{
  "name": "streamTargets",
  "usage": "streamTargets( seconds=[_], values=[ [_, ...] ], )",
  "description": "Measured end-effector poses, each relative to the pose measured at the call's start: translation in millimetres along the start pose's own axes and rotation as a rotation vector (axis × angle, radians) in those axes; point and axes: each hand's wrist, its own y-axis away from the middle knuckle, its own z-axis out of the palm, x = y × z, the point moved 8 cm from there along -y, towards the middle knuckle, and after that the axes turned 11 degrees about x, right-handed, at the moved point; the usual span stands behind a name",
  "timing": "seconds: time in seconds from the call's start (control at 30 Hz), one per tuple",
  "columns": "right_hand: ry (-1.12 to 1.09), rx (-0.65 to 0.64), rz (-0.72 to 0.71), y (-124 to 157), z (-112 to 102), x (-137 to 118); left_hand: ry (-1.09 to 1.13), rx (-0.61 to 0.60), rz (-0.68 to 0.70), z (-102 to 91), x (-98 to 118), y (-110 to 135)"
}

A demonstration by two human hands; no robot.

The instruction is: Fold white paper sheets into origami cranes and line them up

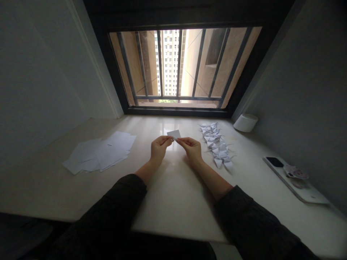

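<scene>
A small folded piece of white paper [174, 134] is held above the pale sill, near its middle. My left hand [159, 147] pinches its near edge from the left, with thumb and fingertips together. From the right, my right hand [192, 147] pinches the same edge close to the left fingertips. The exact fold under my fingers is too small to make out. Right of my hands, several folded paper cranes [217, 144] stand close together in rows. To the left lies a loose pile of white paper sheets [114, 148], overlapping at odd angles.
A white cup-like roll [245, 122] rests by the right wall near the window. Closer on the right lies a phone [298, 180] with a round grip on its back. The barred window [173, 68] closes off the far side. The sill's front edge [179, 235] runs below my forearms.
</scene>
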Motion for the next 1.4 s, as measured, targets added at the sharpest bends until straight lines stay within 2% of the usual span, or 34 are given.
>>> streamTargets(
  seconds=[0.17, 0.4, 0.63, 1.1, 1.4],
  values=[
    [-0.047, 0.046, 0.081, 3, 0, 1, -0.025, -0.04, -0.002, 1.8, -2, -2],
    [-0.068, 0.055, 0.102, 3, -2, 3, -0.01, -0.037, -0.021, 1.1, -1, -1],
    [-0.068, 0.05, 0.111, 4, 0, 4, 0.055, 0.028, -0.053, -1.7, -5, -1],
    [-0.026, 0.045, 0.178, 3, -2, 15, 0.005, 0.023, 0.013, -1.8, -1, 0],
    [-0.106, 0.036, 0.237, 3, 1, 22, 0.023, 0.055, -0.011, -2.3, -3, 0]
  ],
)
